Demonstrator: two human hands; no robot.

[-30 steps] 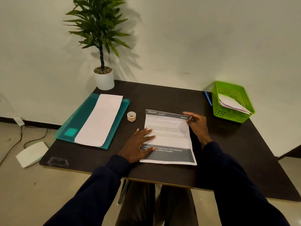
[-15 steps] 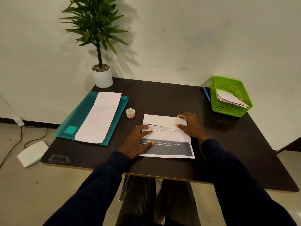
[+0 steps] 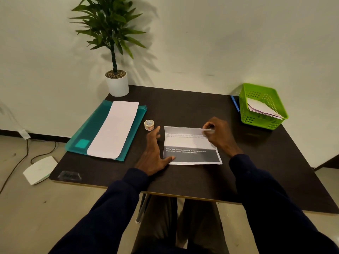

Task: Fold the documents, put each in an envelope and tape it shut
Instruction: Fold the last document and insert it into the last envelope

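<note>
Dark worktop (image 3: 183, 107) against a pale wall, document (image 3: 190, 145) lying centre, near side. Left hand (image 3: 153, 154), fingers (image 3: 155, 132) spread, thumb steadying the near-left corner against sliding; right hand (image 3: 218, 134) pinches the far edge, probably to fold it.

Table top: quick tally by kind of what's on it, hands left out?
Printed document: 1
Long white envelope: 1
Teal folder: 1
Tape roll: 1
Blue pen: 1
Green basket: 1, papers inside uncountable
Potted plant: 1
Clear patch, near-left corner: 1, unidentifiable
Total: 8
</note>
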